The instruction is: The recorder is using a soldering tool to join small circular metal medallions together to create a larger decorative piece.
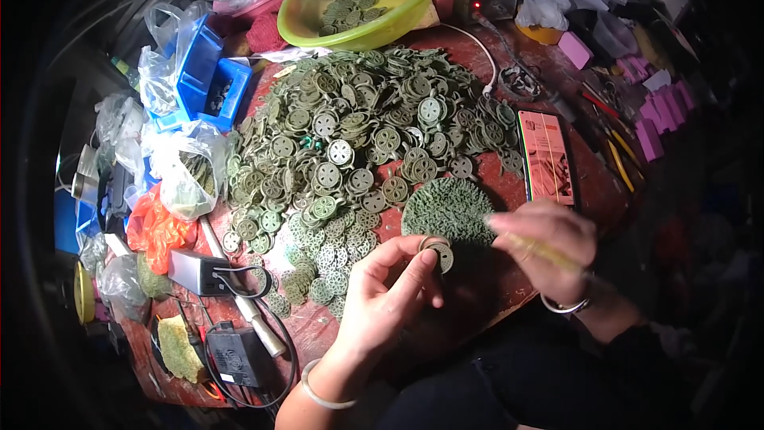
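So the red bench takes up most of the view, and it's pretty loaded. Biggest thing on it is a massive heap of dark green round pendants, with paler flat ones spread at its near left edge. Behind that sits a yellow-green basin with more of the same inside, and blue bins are off to the left.

Hands next. The left hand has its grip pinching between thumb and forefinger. The right hand is blurry, but its grip looks curled around something slim; can't tell how firmly.

Then there's a round green textured pad in front of the heap, and a lit phone to the right of it.

Down at the small end: that slim yellowish stick in the right grip (too smeared to say what kind), and finally the little round disc in the left pinch, held up by the pad's near edge. Can't tell if they touch.

My two cents on doing this bit well: pinch the disc by its rim so the face stays open, steady the left wrist, and bring the right hand in slow and light so the piece doesn't twist.
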Action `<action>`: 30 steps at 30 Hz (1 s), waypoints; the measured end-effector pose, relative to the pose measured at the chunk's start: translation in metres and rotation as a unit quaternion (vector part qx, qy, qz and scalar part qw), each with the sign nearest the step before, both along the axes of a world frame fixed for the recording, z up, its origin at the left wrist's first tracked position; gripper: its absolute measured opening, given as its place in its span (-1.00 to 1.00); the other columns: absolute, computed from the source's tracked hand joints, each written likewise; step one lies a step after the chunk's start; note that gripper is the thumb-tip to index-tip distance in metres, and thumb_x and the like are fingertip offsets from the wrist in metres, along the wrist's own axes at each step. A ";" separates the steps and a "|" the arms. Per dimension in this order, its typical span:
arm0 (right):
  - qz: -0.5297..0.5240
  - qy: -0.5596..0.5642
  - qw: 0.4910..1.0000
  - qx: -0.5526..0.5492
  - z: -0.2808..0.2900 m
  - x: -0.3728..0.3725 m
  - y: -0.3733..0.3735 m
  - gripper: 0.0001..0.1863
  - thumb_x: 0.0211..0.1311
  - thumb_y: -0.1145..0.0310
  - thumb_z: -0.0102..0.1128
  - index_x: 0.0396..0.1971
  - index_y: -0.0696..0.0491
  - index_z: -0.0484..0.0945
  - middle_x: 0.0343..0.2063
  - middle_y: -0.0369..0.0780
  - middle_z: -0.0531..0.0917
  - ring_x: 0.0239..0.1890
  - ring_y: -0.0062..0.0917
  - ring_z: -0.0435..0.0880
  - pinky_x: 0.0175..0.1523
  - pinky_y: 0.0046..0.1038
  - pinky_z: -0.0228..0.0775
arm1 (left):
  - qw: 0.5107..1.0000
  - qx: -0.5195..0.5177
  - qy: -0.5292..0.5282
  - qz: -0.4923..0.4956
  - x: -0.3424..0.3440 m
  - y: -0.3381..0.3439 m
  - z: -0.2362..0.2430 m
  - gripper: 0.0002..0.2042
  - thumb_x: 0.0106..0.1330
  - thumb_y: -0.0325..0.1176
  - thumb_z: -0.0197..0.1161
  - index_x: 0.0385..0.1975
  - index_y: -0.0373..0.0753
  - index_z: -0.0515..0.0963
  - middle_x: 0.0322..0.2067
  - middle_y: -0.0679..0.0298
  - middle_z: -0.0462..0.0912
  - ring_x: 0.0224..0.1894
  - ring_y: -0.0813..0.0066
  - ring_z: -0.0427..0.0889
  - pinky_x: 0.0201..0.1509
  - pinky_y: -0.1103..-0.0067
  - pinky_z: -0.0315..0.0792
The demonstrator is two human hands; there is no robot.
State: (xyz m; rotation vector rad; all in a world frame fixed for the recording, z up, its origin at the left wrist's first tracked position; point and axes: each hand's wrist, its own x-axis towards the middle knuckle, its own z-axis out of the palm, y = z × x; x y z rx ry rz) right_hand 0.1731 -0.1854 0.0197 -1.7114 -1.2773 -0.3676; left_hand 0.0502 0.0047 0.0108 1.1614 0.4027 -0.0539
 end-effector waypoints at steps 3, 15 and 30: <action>0.020 0.118 0.993 -0.001 0.013 0.005 0.001 -0.73 0.08 0.52 0.43 -0.17 0.15 0.67 -0.33 -0.19 0.71 -0.36 -0.49 0.69 -0.30 -0.54 0.53 | 1.000 -0.024 0.012 -0.011 0.000 0.002 0.000 -0.79 0.46 -0.32 0.15 -0.04 -0.27 0.55 -0.48 0.36 0.62 -0.59 0.78 0.46 -0.64 0.79 0.18; 0.173 0.184 0.967 -0.032 0.020 0.012 0.008 -0.74 0.10 0.45 0.44 -0.19 0.14 0.67 -0.34 -0.21 0.71 -0.41 -0.52 0.64 -0.30 -0.53 0.47 | 0.997 -0.074 -0.010 -0.034 0.002 0.005 0.007 -0.77 0.50 -0.34 0.07 0.02 -0.31 0.47 -0.35 0.30 0.61 -0.51 0.67 0.55 -0.66 0.78 0.27; 0.126 0.205 0.970 -0.014 0.023 -0.007 0.016 -0.78 0.24 0.49 0.29 -0.13 0.20 0.59 -0.26 -0.18 0.67 -0.34 -0.45 0.64 -0.25 -0.48 0.47 | 0.973 -0.227 0.014 -0.037 0.005 0.015 0.009 -0.73 0.50 -0.29 0.05 0.09 -0.26 0.47 -0.40 0.33 0.51 -0.52 0.67 0.45 -0.68 0.82 0.11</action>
